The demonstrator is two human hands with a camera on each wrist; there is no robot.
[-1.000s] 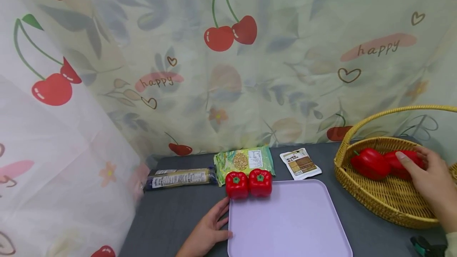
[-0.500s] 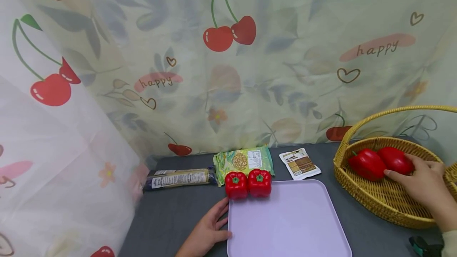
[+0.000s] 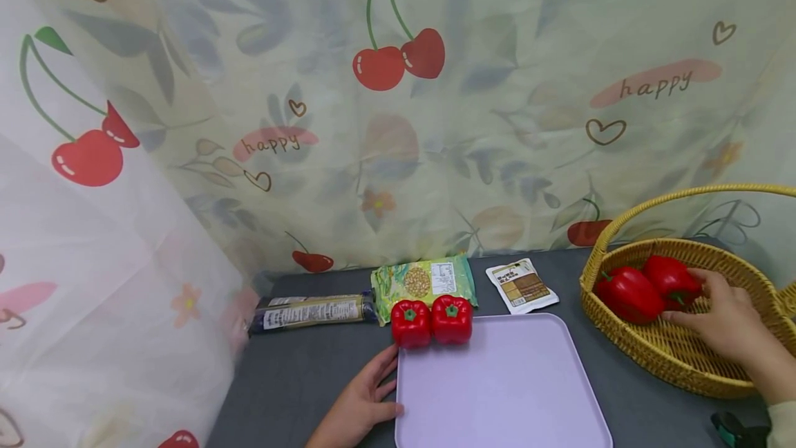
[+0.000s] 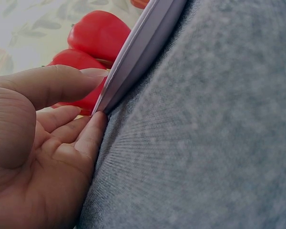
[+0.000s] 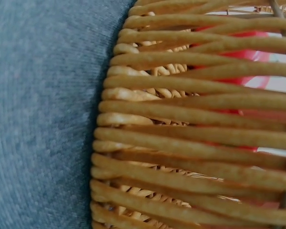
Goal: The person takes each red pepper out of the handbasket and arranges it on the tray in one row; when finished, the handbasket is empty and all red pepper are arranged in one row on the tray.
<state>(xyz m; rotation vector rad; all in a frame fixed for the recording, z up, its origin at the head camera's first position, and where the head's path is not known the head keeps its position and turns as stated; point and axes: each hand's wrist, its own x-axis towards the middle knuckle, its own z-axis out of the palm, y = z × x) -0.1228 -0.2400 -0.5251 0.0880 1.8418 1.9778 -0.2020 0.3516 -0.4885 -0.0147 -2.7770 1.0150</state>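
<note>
In the yellow oval basket of woven wicker (image 3: 647, 357), the right end of a glossy red pepper (image 3: 670, 275) is clamped between the thumb and fingers of the right hand (image 3: 724, 316). Just beside it, on the left and partly in front, a 2nd glossy red pepper (image 3: 629, 294) is laid on its side. The lilac rectangular tray (image 3: 504, 393) is touched along its left edge by the left hand (image 3: 363, 396), whose fingers and thumb are spread apart. At its far left corner, 2 red bell peppers with green stems (image 3: 411, 323) are placed side by side. Behind them a green printed bag (image 3: 425, 275) is seen, flanked on the right by a white and brown packet (image 3: 522, 285) and on the left by long narrow packages (image 3: 323, 311). The dark grey tabletop (image 3: 298, 372) is backed by a pale cherry-printed curtain (image 3: 497, 123).
</note>
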